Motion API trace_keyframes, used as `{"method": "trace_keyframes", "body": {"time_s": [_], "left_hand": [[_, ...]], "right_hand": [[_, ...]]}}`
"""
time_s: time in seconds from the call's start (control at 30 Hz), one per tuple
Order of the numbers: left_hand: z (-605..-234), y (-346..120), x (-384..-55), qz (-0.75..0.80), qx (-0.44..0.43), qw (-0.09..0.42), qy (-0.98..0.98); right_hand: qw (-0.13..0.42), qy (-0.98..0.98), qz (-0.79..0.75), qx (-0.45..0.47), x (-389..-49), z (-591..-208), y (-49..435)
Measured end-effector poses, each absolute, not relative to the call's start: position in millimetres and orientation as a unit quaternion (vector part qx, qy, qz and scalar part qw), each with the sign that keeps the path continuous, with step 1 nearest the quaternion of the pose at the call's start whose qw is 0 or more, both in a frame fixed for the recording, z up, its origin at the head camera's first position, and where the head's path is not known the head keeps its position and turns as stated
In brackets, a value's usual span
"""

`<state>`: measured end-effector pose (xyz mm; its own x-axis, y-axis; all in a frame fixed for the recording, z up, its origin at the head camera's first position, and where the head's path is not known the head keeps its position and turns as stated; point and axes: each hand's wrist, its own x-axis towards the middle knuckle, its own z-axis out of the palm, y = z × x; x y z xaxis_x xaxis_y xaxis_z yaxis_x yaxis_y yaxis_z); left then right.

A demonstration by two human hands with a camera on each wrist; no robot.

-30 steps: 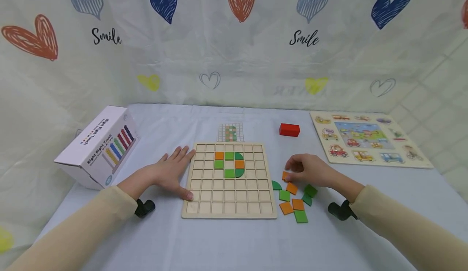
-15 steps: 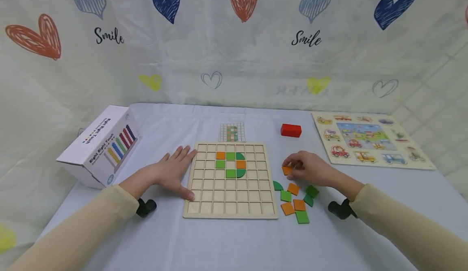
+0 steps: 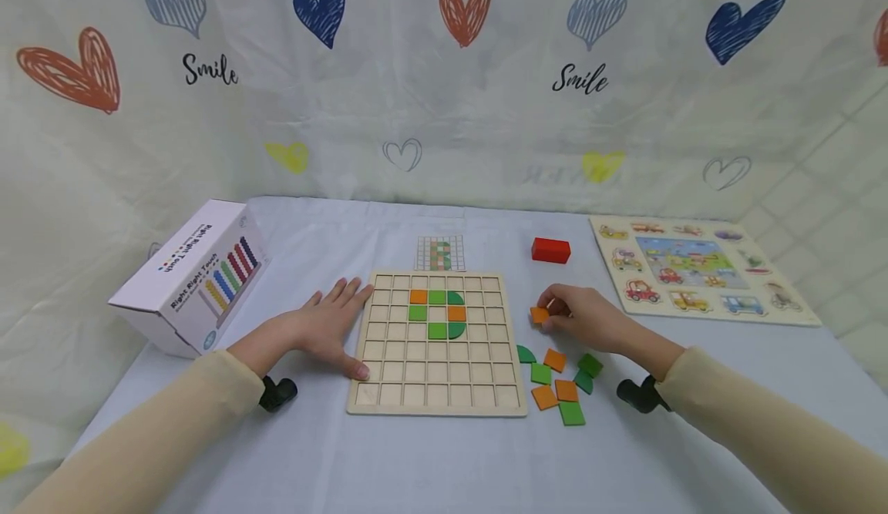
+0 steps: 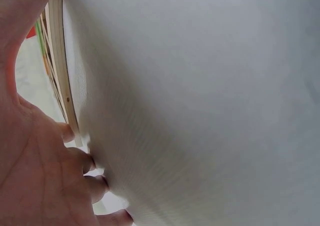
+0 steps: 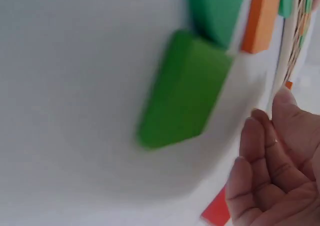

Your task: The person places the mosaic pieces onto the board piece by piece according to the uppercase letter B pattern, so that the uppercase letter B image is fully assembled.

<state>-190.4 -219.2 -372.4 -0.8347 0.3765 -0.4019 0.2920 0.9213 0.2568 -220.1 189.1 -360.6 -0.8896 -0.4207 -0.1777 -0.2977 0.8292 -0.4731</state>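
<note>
A square wooden grid board lies on the table, with orange and green squares and dark green quarter-round tiles set in its upper cells. My left hand rests at its left side, fingers spread, thumb on the lower left rim. In the left wrist view the board's edge runs beside the palm. My right hand pinches an orange square tile right of the board; only its corner shows beyond the thumb in the right wrist view. Below that hand lie loose tiles, among them a green square and an orange square.
A printed pattern card lies behind the board. To its right sits a red block. A picture puzzle board with vehicles is at the back right, and a white box stands at the left.
My right hand has lifted the orange tile away from the loose tiles and carried it slightly farther back. My left hand stays in place on the board.
</note>
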Motion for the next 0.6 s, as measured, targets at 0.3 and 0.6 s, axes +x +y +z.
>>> {"method": "trace_keyframes", "body": {"time_s": [0.3,0.6], "left_hand": [[-373,-220,-191,0.094,0.174,0.227,0.954],[-374,-221,-191,0.092,0.174,0.228,0.954]], "right_hand": [[0.127,0.938,-0.256,-0.196,-224,-356,144],[0.135,0.923,-0.263,-0.247,-219,-356,83]]}}
